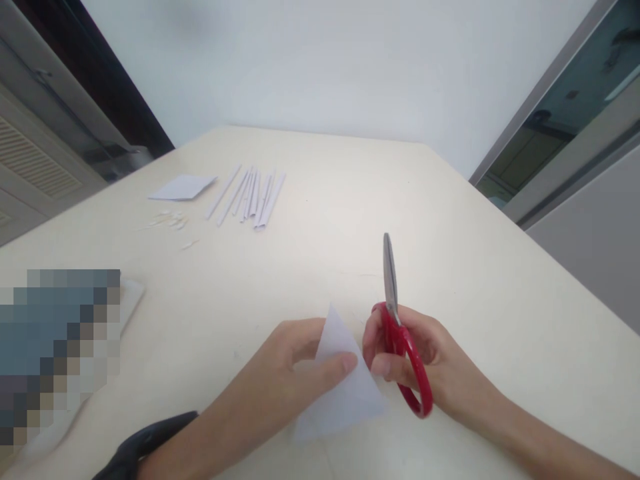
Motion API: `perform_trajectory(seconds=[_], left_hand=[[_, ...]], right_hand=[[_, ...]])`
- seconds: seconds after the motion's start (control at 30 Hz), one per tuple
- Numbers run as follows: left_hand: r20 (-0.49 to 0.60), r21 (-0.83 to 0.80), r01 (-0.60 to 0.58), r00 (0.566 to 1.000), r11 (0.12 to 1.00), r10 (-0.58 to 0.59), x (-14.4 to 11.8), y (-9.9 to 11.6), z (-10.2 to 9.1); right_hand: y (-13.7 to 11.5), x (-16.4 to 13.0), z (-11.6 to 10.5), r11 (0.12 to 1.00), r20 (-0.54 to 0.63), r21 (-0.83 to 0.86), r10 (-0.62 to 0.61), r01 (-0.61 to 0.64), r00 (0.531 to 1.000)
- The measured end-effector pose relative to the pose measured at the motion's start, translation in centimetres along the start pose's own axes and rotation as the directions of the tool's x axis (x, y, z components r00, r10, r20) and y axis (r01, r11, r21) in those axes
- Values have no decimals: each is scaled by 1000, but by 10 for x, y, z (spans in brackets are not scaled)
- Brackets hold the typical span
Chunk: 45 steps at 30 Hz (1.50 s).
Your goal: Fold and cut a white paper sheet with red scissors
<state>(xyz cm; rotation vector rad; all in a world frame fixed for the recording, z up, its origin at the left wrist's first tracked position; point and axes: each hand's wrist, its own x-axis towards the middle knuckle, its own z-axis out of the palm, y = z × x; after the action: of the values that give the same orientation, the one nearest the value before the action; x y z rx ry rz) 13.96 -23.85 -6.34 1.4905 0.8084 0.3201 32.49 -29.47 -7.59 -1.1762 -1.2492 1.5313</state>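
Cream table (475, 267) fills the room below a white wall, strips (250, 195) lying well beyond the hands. Left hand (295, 367) pinches the paper (345, 393), light and floppy, best held near its fold; right hand (425, 353) grips closed scissors (397, 320) just beside it.

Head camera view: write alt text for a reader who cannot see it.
A left hand holds a folded white paper triangle beside red-handled scissors, blades shut, in the right hand. Paper strips lie farther back on the cream table.
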Motion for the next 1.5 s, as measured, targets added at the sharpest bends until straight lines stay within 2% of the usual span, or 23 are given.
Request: perform_trajectory(seconds=[0.13, 0.27, 0.37, 0.63, 0.8, 1.13, 1.5], left_hand=[[80, 181, 39, 995, 983, -55, -1, 0, 4], [53, 331, 23, 998, 943, -43, -3, -3, 5], [35, 379, -6, 999, 925, -7, -3, -3, 5], [-30, 400, -47, 997, 915, 65, 0, -9, 5], [40, 384, -75, 997, 920, 65, -3, -8, 3], [42, 321, -41, 999, 946, 29, -5, -4, 4], [163, 403, -18, 985, 915, -52, -2, -3, 6]], right_hand=[[5, 0, 3, 999, 22, 25, 25, -25, 999], [8, -2, 7, 995, 17, -2, 101, -101, 995], [8, -3, 7, 993, 3, -2, 122, -122, 993], [8, -2, 8, 993, 13, 16, 120, -120, 993], [8, -3, 7, 992, 30, 36, 121, -122, 992], [7, -4, 7, 994, -5, -2, 106, -106, 994], [5, -4, 7, 991, -5, 40, 130, -129, 992]])
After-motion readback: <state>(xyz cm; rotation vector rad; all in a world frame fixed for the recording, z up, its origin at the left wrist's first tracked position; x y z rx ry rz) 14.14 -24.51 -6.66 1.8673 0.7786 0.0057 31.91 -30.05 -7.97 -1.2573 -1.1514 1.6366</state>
